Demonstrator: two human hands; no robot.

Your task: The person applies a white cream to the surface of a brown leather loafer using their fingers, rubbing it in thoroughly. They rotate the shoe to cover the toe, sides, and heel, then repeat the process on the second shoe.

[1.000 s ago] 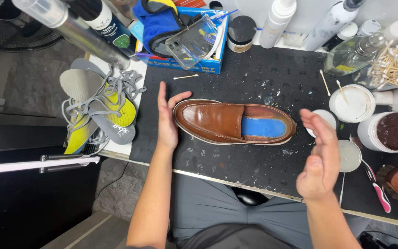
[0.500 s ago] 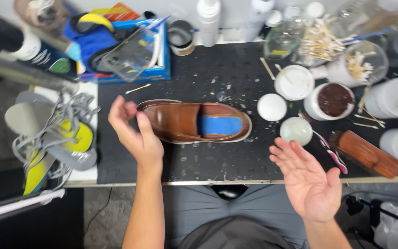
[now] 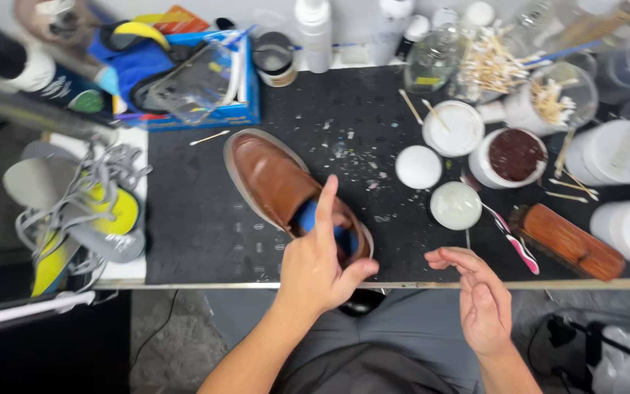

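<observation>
Left hand (image 3: 322, 266) hides the brown shoe (image 3: 267, 179) heel — insole mostly covered.

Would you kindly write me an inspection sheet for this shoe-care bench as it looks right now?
Surface: black mat, speckled with white flecks.
Job's things: brown loafer with blue insole, lying at an angle.
Clutter: open polish tub, wooden brush, cotton swabs, grey-yellow sneaker.
Hands: left hand grips the loafer's heel; right hand open, empty, at the bench edge.
Cables: one thin cable on the floor.
Surroundings: blue box of supplies.
</observation>
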